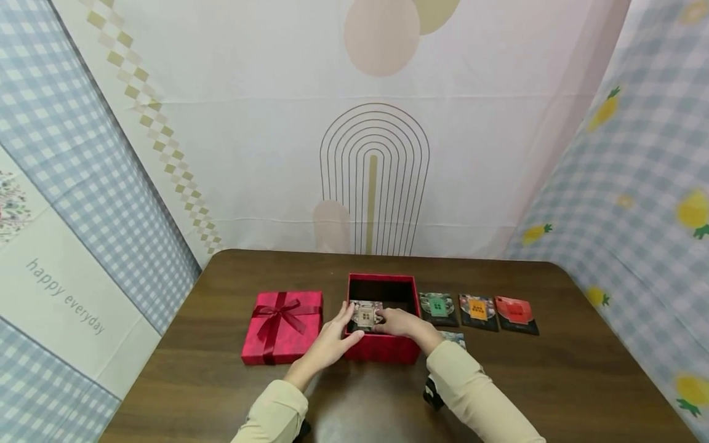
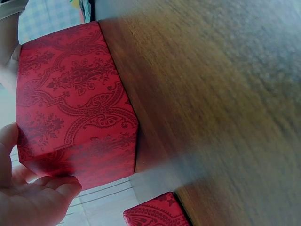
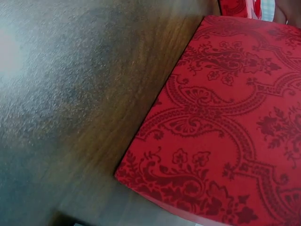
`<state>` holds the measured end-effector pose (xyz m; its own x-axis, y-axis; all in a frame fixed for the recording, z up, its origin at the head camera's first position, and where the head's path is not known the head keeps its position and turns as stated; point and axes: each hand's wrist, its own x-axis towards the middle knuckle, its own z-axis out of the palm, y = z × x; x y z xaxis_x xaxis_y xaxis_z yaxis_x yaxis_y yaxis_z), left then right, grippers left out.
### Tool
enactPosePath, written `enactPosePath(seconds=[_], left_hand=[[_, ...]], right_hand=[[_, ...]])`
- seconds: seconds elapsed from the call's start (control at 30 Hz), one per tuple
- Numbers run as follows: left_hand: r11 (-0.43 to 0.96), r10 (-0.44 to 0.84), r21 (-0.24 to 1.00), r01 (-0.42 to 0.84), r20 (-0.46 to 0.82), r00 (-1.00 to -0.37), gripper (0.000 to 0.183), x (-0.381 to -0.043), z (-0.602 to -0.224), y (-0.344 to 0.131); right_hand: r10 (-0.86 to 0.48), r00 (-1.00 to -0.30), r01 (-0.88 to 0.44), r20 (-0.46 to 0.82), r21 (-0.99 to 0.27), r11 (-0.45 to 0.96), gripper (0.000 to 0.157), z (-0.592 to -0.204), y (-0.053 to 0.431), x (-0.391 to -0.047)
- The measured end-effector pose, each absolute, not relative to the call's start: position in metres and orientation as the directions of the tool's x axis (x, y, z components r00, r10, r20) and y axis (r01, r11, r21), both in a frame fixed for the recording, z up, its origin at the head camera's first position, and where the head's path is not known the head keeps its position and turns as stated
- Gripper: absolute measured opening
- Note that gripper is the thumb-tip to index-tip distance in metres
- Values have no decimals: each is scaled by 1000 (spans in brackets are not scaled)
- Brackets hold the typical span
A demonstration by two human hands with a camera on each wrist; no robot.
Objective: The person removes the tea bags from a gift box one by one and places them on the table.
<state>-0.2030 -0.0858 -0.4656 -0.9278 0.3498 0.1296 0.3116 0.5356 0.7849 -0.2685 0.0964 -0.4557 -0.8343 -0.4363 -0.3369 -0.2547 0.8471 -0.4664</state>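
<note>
An open red gift box (image 1: 382, 349) with a dark inside stands mid-table. My left hand (image 1: 332, 337) holds it at the near left corner; in the left wrist view the thumb touches the front rim and the other fingers press the patterned side. Inside the box's near left part is a flat square packet (image 1: 365, 315) with a beige label. My right hand (image 1: 403, 323) reaches over the front rim and pinches this packet by its right edge. The right wrist view is mostly filled by the box's red patterned wall (image 3: 225, 117), with the fingers out of sight.
Left of the box lies its red lid (image 1: 288, 335) with a ribbon bow. To the right are packets with a green label (image 1: 439, 307), an orange label (image 1: 479, 311) and a red label (image 1: 517, 314). Another packet (image 1: 455, 338) shows partly behind the right forearm.
</note>
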Motion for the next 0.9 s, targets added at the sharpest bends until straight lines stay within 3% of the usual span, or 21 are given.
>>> enactPosePath(seconds=[0.2,0.57,0.9], left_hand=[[537,341,790,296,118,-933,65,-203,-466,-86],[534,344,789,302,123,-931,64,-204,-466,-85],[530,341,793,300,125,-932,64,-204,-467,-85]], right_hand=[[-413,-815,-213,-407,-452,866,53,-455,96,-268],[-482,-803,-147,-351,-666,731,49,-458,100,-269],[-375,-912,-107,-168,-785,610,34,-462,100,-272]])
